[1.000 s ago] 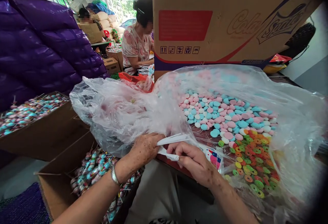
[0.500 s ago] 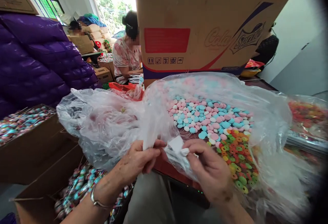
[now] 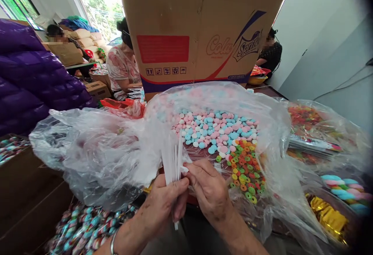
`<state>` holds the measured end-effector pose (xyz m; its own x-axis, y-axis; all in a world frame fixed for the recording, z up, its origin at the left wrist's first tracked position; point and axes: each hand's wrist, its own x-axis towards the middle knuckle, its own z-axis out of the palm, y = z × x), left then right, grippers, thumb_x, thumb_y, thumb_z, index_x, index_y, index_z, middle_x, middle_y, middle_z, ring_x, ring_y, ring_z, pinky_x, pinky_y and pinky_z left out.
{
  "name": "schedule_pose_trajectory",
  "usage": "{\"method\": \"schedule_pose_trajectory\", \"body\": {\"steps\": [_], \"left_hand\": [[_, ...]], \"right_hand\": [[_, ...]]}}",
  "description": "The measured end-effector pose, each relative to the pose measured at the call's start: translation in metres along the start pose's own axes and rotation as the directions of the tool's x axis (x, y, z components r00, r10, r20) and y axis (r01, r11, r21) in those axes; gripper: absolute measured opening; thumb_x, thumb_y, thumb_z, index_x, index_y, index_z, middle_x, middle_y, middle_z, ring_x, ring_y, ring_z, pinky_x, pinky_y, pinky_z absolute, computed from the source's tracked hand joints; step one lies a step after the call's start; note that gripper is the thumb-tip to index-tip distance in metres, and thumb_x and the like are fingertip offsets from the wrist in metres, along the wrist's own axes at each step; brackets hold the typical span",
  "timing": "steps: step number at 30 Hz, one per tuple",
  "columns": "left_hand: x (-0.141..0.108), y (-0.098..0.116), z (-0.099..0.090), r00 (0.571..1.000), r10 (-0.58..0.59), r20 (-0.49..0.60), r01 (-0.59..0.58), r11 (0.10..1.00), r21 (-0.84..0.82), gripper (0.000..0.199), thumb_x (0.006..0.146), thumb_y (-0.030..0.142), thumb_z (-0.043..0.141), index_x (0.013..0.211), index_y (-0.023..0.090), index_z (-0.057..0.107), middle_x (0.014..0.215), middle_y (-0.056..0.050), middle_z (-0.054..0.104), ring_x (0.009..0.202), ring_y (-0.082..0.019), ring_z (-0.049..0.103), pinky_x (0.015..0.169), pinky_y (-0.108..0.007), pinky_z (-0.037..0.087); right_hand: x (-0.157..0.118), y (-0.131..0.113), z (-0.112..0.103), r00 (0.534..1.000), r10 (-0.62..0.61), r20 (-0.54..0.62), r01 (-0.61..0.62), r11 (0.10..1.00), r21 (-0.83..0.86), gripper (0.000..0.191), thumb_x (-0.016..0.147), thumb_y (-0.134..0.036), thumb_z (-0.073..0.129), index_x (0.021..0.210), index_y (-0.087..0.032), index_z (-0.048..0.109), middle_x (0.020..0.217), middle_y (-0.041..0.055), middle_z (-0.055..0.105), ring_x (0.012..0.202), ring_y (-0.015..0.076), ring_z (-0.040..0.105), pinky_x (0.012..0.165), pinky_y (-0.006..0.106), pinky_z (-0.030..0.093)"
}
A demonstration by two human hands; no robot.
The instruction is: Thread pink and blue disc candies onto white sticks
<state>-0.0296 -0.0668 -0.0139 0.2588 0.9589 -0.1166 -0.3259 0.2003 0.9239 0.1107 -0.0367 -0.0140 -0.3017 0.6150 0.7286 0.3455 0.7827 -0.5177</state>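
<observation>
My left hand (image 3: 163,202) is closed around a bundle of thin white sticks (image 3: 172,158), which stand nearly upright with their lower ends poking out below the fist. Beside it, my right hand (image 3: 208,191) pinches a small white scrap (image 3: 184,168) against the sticks; its exact kind is unclear. Just beyond the hands lies a spread of pink, blue and white round candies (image 3: 215,130), partly under clear plastic. Nearer my right hand are colourful ring-shaped gummies (image 3: 246,169).
A large cardboard box (image 3: 198,18) stands behind the candies. Crumpled clear plastic (image 3: 87,158) covers the left side. Wrapped candies (image 3: 87,227) fill a carton at lower left. Gold twist ties (image 3: 329,216) and marshmallow-like twists (image 3: 346,187) lie at right. Other people sit further back.
My view has swung to the right. The white sticks now stand upright in my left hand, and my right hand has come in close against them.
</observation>
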Motion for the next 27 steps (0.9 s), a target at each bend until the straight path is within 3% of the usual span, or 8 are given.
{"method": "schedule_pose_trajectory", "body": {"steps": [5, 9, 11, 13, 17, 19, 21, 27], "left_hand": [[-0.001, -0.019, 0.002, 0.997, 0.073, -0.015, -0.07, 0.991, 0.113, 0.034, 0.088, 0.042, 0.059, 0.074, 0.012, 0.066, 0.039, 0.006, 0.043, 0.038, -0.007, 0.036, 0.041, -0.021, 0.026], [-0.001, -0.012, -0.001, 0.999, 0.033, 0.003, -0.033, 0.999, 0.023, 0.035, 0.084, 0.03, 0.062, 0.115, 0.013, 0.065, 0.063, -0.002, 0.067, 0.039, -0.005, 0.039, 0.041, -0.02, 0.031], [0.002, -0.007, 0.001, 1.0, -0.004, -0.002, 0.004, 0.997, -0.077, 0.035, 0.08, 0.023, 0.061, 0.113, 0.012, 0.066, 0.087, -0.01, 0.074, 0.035, -0.003, 0.038, 0.038, -0.02, 0.031], [0.005, -0.004, 0.003, 0.999, -0.046, -0.003, 0.045, 0.988, -0.144, 0.034, 0.075, 0.019, 0.06, 0.107, 0.01, 0.067, 0.093, -0.015, 0.075, 0.033, -0.002, 0.037, 0.036, -0.02, 0.03], [0.009, -0.005, 0.005, 0.993, -0.116, 0.013, 0.116, 0.963, -0.244, 0.025, 0.073, 0.018, 0.061, 0.096, 0.009, 0.068, 0.067, -0.006, 0.07, 0.031, -0.003, 0.032, 0.032, -0.018, 0.029], [0.01, -0.008, 0.006, 0.994, -0.108, 0.021, 0.11, 0.959, -0.263, 0.014, 0.075, 0.021, 0.062, 0.084, 0.011, 0.066, 0.044, 0.003, 0.054, 0.029, -0.004, 0.028, 0.032, -0.018, 0.029], [0.01, -0.01, 0.008, 0.996, -0.085, 0.023, 0.088, 0.964, -0.25, 0.013, 0.078, 0.025, 0.062, 0.077, 0.012, 0.064, 0.034, 0.009, 0.039, 0.028, -0.005, 0.025, 0.032, -0.018, 0.03], [0.008, -0.022, 0.012, 0.998, -0.044, -0.052, 0.038, 0.993, -0.11, 0.025, 0.084, 0.04, 0.062, 0.08, 0.015, 0.061, 0.035, 0.01, 0.037, 0.031, -0.005, 0.025, 0.035, -0.018, 0.028]], "right_hand": [[0.003, 0.001, 0.0, 0.964, 0.267, -0.018, -0.264, 0.961, 0.085, 0.027, 0.096, -0.023, 0.045, 0.076, -0.018, 0.063, 0.069, 0.0009, 0.054, 0.065, 0.0143, 0.054, 0.059, 0.026, 0.043], [0.006, 0.016, -0.009, 0.788, 0.611, -0.069, -0.527, 0.729, 0.438, 0.024, 0.091, -0.036, 0.056, 0.075, -0.019, 0.064, 0.068, -0.0005, 0.061, 0.063, 0.0141, 0.057, 0.058, 0.025, 0.045], [0.007, 0.023, -0.015, 0.7, 0.704, -0.116, -0.511, 0.608, 0.608, 0.021, 0.087, -0.036, 0.061, 0.076, -0.019, 0.064, 0.067, -0.0005, 0.063, 0.063, 0.0146, 0.059, 0.06, 0.026, 0.048], [0.006, 0.024, -0.018, 0.676, 0.719, -0.161, -0.456, 0.579, 0.676, 0.016, 0.085, -0.035, 0.064, 0.087, -0.019, 0.064, 0.07, -0.0002, 0.066, 0.067, 0.0156, 0.062, 0.065, 0.028, 0.051], [-0.002, 0.014, -0.017, 0.798, 0.579, -0.167, -0.458, 0.763, 0.457, 0.01, 0.088, -0.028, 0.061, 0.096, -0.022, 0.063, 0.082, 0.0015, 0.071, 0.077, 0.016, 0.067, 0.074, 0.029, 0.053], [-0.009, 0.008, -0.015, 0.907, 0.414, -0.084, -0.373, 0.878, 0.298, 0.008, 0.089, -0.024, 0.058, 0.091, -0.021, 0.065, 0.09, 0.0039, 0.072, 0.085, 0.0169, 0.067, 0.078, 0.029, 0.053], [-0.016, 0.005, -0.015, 0.95, 0.311, 0.015, -0.305, 0.92, 0.246, 0.014, 0.091, -0.022, 0.054, 0.094, -0.021, 0.068, 0.098, 0.0056, 0.072, 0.092, 0.0177, 0.067, 0.083, 0.029, 0.053], [-0.025, 0.007, -0.017, 0.809, 0.564, 0.167, -0.588, 0.764, 0.267, 0.013, 0.092, -0.029, 0.053, 0.098, -0.022, 0.062, 0.083, 0.0002, 0.071, 0.072, 0.014, 0.066, 0.068, 0.024, 0.054]]}}
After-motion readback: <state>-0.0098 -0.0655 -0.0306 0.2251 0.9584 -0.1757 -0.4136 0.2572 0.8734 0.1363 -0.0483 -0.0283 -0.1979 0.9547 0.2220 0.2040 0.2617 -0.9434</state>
